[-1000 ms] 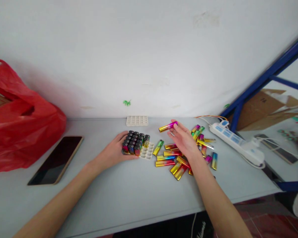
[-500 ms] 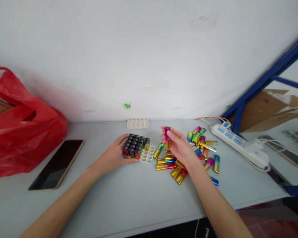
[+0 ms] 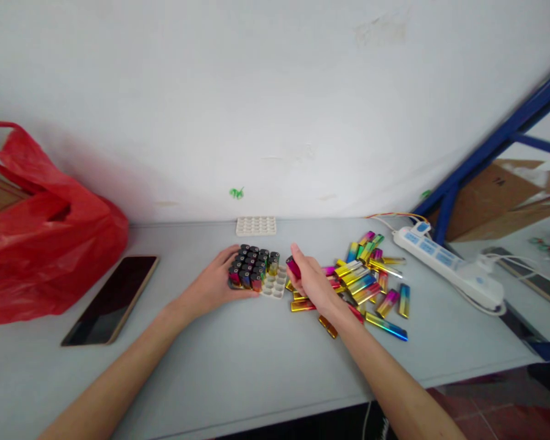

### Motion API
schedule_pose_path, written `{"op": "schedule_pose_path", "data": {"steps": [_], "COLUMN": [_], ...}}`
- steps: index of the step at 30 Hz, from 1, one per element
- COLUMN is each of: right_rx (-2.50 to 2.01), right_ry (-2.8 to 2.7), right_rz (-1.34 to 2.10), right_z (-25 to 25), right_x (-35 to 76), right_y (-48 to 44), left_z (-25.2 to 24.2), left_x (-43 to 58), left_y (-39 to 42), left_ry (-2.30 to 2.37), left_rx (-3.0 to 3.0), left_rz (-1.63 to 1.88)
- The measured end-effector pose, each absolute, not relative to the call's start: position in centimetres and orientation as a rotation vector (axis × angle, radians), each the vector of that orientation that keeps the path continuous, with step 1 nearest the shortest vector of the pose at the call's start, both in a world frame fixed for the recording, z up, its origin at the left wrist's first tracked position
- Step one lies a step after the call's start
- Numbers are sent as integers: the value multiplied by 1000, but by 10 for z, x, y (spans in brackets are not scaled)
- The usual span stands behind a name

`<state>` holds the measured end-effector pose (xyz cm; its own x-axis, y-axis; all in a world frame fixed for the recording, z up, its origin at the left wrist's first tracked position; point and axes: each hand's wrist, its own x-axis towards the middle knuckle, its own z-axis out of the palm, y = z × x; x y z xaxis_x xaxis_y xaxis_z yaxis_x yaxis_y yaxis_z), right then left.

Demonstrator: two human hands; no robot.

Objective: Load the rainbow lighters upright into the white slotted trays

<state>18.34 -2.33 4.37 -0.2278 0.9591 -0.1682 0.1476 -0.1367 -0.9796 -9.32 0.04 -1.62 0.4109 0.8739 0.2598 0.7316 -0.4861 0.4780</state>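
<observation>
My left hand (image 3: 220,278) is curled around the left end of a white tray (image 3: 274,285) with round hollows. Packed upright in that tray are several shiny metallic tubes (image 3: 247,267) with black tops; its right-hand hollows hold nothing. Just right of the tray, my right hand (image 3: 310,278) is closed on a magenta tube (image 3: 294,267), tilted with its dark end toward the tray. Beneath and beyond my right hand lies a loose pile of tubes (image 3: 358,282) in gold, red, blue, green and purple. My wrist covers part of the pile.
Against the wall lies a second white tray (image 3: 255,226). A phone (image 3: 112,299) and a red plastic bag (image 3: 50,244) are on the left. To the right are a white power strip (image 3: 447,263) with cables, a blue metal frame (image 3: 481,156) and a cardboard box (image 3: 490,198).
My right hand has moved left toward the tray and turned over, tipping the magenta tube from upright. More of the pile shows. My left hand keeps its place at the tray.
</observation>
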Motion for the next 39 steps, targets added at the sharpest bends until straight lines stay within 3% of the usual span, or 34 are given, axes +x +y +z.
{"op": "schedule_pose_path", "data": {"steps": [30, 39], "right_rx": [-1374, -1158], "right_ry": [-1596, -1887], "right_rz": [1162, 891], "right_z": [31, 59], "right_x": [183, 201], "right_y": [-20, -31], "left_z": [-15, -12], "left_x": [-93, -92], "left_y": [2, 0], "left_ry": [1355, 1386], "left_rx": [2372, 2349], "left_rz": [719, 692]}}
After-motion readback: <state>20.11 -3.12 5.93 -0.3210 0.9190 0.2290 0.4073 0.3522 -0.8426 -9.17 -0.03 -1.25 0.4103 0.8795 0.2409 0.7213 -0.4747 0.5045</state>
